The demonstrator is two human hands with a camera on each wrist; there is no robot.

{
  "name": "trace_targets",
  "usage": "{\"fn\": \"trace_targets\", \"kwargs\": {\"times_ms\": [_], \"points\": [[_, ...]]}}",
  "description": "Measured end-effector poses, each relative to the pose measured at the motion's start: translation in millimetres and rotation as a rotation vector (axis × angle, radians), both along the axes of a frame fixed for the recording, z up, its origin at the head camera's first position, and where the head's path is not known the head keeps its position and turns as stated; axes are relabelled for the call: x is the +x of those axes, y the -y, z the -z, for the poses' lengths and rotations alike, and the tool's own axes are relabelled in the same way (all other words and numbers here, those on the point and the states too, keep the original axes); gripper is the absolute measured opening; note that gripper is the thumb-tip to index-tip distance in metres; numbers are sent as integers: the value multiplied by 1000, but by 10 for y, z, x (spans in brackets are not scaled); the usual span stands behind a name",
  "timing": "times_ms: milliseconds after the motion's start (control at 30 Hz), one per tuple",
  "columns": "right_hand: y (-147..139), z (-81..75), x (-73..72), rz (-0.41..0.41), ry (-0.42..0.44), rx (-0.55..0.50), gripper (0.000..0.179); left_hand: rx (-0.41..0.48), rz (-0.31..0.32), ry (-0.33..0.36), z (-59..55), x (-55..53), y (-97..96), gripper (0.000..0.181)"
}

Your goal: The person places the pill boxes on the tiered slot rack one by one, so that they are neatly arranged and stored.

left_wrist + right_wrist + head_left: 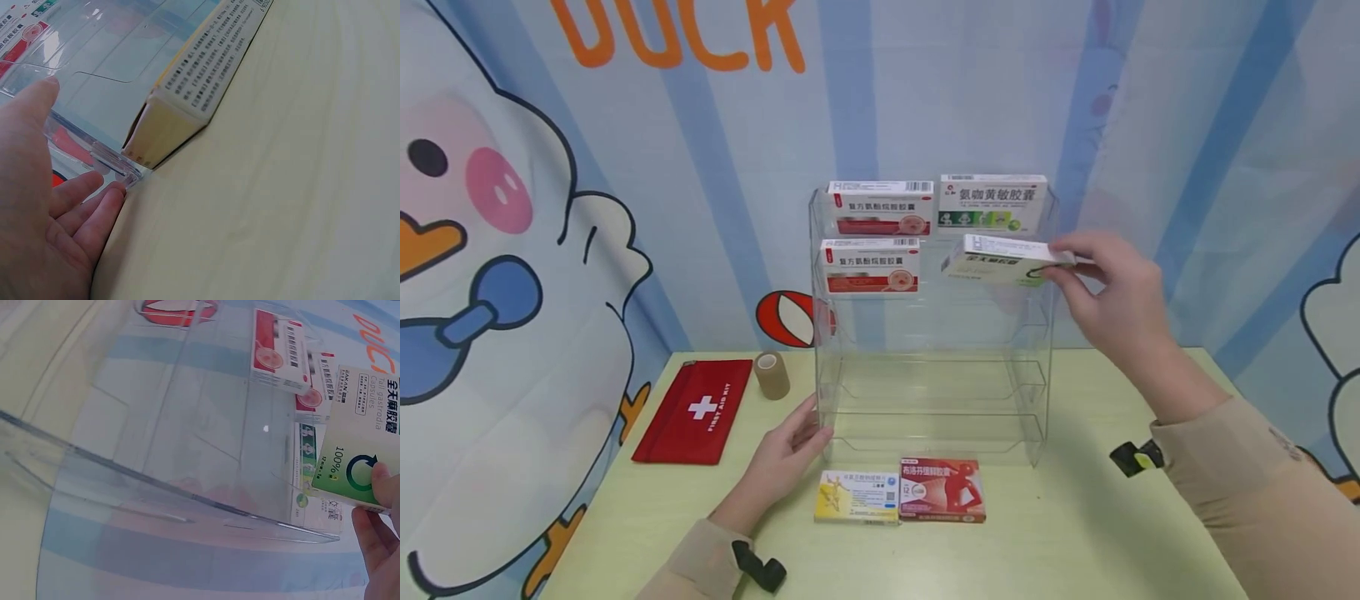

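Observation:
My right hand (1112, 287) pinches a white-and-green medicine box (357, 434) by its right end, between thumb and fingers. The box is tilted, in front of the right half of a clear stepped display rack (936, 425), just below the top tier. My left hand (786, 454) holds the rack's lower left side, thumb in front and fingers round the edge. Two red-and-white medicine boxes (880, 208) stand one above the other on the rack's left. At top right stands a white box with a green strip (992, 202).
On the table before the rack lie a yellow-and-white box (857, 497) and a red box (943, 492), side by side. To the left are a red first aid pouch (696, 412) and a tan tape roll (772, 377). A printed curtain (760, 150) hangs behind.

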State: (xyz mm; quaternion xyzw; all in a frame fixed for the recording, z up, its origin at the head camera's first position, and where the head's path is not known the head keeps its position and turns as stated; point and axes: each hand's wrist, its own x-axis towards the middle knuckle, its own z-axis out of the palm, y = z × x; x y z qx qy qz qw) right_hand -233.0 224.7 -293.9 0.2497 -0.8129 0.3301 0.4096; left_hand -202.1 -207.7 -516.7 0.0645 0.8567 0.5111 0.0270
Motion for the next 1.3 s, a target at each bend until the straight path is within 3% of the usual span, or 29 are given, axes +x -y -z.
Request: {"fn": "trace_targets", "kwargs": {"times_ms": [200, 467, 700, 1067, 1300], "points": [[65, -65, -72, 16, -3, -109, 26, -2, -6, 6, 13, -5, 6, 73], [115, -48, -204, 22, 32, -132, 24, -5, 3, -6, 17, 0, 12, 73], [149, 42, -259, 97, 112, -59, 24, -2, 3, -13, 22, -3, 12, 73], [221, 160, -319, 182, 74, 45, 24, -3, 5, -1, 13, -8, 20, 73], [306, 126, -284, 283, 167, 127, 28, 3, 10, -3, 28, -14, 32, 73]]}}
